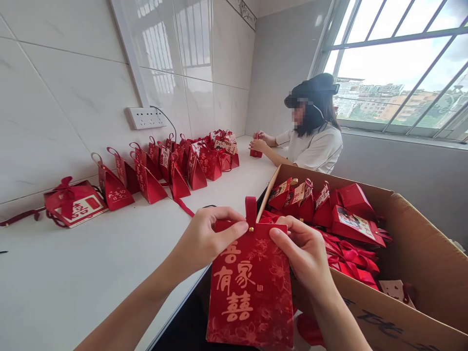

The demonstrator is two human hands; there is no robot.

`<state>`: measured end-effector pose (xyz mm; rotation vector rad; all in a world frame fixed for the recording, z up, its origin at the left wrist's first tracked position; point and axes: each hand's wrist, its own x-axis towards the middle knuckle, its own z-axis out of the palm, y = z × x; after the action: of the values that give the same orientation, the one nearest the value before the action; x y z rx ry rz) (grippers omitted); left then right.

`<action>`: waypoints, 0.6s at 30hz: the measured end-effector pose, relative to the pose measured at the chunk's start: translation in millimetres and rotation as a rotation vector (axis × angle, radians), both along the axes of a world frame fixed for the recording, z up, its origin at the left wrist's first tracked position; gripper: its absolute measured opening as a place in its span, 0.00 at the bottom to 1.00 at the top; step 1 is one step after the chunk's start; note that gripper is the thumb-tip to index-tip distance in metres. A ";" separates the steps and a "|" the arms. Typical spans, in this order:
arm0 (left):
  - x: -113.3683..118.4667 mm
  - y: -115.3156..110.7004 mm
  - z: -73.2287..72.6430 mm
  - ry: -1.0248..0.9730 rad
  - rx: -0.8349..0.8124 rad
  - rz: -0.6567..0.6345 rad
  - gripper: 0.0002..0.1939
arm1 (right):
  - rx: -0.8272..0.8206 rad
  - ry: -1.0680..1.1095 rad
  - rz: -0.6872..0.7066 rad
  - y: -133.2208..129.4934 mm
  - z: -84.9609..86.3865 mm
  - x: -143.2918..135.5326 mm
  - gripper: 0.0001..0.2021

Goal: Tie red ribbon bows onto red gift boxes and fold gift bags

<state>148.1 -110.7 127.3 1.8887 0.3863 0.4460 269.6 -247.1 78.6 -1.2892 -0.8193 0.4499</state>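
A red gift box [270, 292] with pale gold characters and flower print hangs upright between my hands, in front of the table edge. My left hand [208, 234] pinches its top edge, thumb beside the small gold bead under the ribbon loop [250, 208]. With thumb in front and fingers behind, my right hand [303, 248] grips the top right corner. The box's lower end runs to the bottom of the view. Just to the right stands a cardboard carton [387, 214] holding several red gift boxes [353, 222] with ribbons.
Along the tiled wall, rows of red triangular boxes [149, 183] stand on the white table [73, 273], with a bow-tied box [76, 204] at the left end. A person [318, 141] in a white top handles a small red box at the far end. A socket strip [146, 118] is on the wall.
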 end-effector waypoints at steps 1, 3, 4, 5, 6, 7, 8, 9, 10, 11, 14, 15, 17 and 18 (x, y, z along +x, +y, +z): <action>-0.4 -0.6 0.8 0.006 0.005 -0.002 0.09 | -0.003 0.001 0.008 -0.5 0.1 0.1 0.14; -1.1 -2.1 2.1 0.018 0.005 -0.006 0.10 | -0.012 0.004 0.020 -1.5 0.6 0.2 0.14; -1.3 -2.9 2.3 0.023 -0.008 -0.007 0.10 | -0.020 0.006 0.023 -1.8 0.9 0.1 0.14; -1.3 -3.7 2.3 0.024 -0.034 -0.007 0.10 | -0.029 0.007 0.028 -2.1 1.2 0.0 0.14; -1.2 -4.4 2.1 0.022 -0.072 -0.003 0.10 | -0.040 0.005 0.037 -2.3 1.4 -0.3 0.15; -1.0 -4.8 1.9 0.017 -0.116 0.004 0.11 | -0.051 0.000 0.051 -2.4 1.5 -0.7 0.15; -0.9 -4.8 1.6 0.011 -0.153 0.010 0.11 | -0.062 -0.008 0.069 -2.4 1.4 -1.2 0.15; -0.8 -4.4 1.4 0.006 -0.177 0.019 0.12 | -0.075 -0.014 0.086 -2.2 1.0 -1.6 0.16; -0.8 -3.7 1.3 0.000 -0.181 0.030 0.13 | -0.084 -0.016 0.102 -2.0 0.6 -1.9 0.16; -1.0 -2.7 1.4 -0.006 -0.168 0.041 0.13 | -0.091 -0.014 0.114 -1.6 0.0 -2.1 0.16; -2.0 -0.4 2.2 -0.036 -0.088 0.065 0.12 | -0.101 -0.008 0.133 -0.8 -1.3 -1.8 0.17; -2.3 -0.3 2.4 -0.043 -0.069 0.071 0.12 | -0.104 -0.013 0.140 -0.8 -1.4 -1.5 0.17; -2.6 -0.9 2.5 -0.040 -0.052 0.070 0.12 | -0.114 -0.030 0.157 -1.6 -1.1 -0.8 0.17; -2.5 -1.4 2.2 -0.035 -0.053 0.075 0.12 | -0.120 -0.036 0.165 -2.3 -0.8 -0.6 0.17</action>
<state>145.6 -112.1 129.5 1.8172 0.4421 0.5135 269.0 -249.5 77.7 -1.3484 -0.9447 0.6169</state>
